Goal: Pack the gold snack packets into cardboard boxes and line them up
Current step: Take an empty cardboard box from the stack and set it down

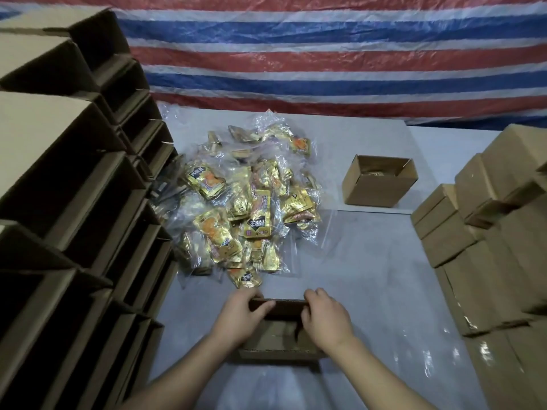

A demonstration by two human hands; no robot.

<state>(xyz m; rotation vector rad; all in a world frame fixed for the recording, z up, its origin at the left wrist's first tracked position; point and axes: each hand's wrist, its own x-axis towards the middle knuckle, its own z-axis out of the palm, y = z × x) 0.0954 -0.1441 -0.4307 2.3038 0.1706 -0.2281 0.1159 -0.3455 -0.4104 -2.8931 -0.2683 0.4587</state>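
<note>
Gold snack packets (236, 202) are lying in a loose heap, in and among clear plastic wrap (299, 232), on the grey table (370, 276), left of centre and well beyond the hands.

Head view, near edge: a small cardboard box (278, 335) is sitting on the table directly in front of the person, open side up. Left hand (241, 315) is gripping the box's far-left corner, fingers curled over the far rim and thumb lying along that rim. Right hand (325, 318) is gripping the far-right corner the same way, fingers curled over the rim. Both forearms are reaching in from the bottom edge. Whether any packets are inside this box cannot be told; the interior is dark and partly covered by the hands.

Head view, far right of the heap: a second open box (380, 180) is standing alone on the table, well apart from the hands, with something gold just showing at its bottom.

Head view, left side: empty open boxes (88, 202) are stacked on their sides in columns, openings facing the table. Right side: closed boxes (488, 232) are standing stacked in rows.

Background: a red, white and blue striped tarp (325, 54) is hanging behind the table.
</note>
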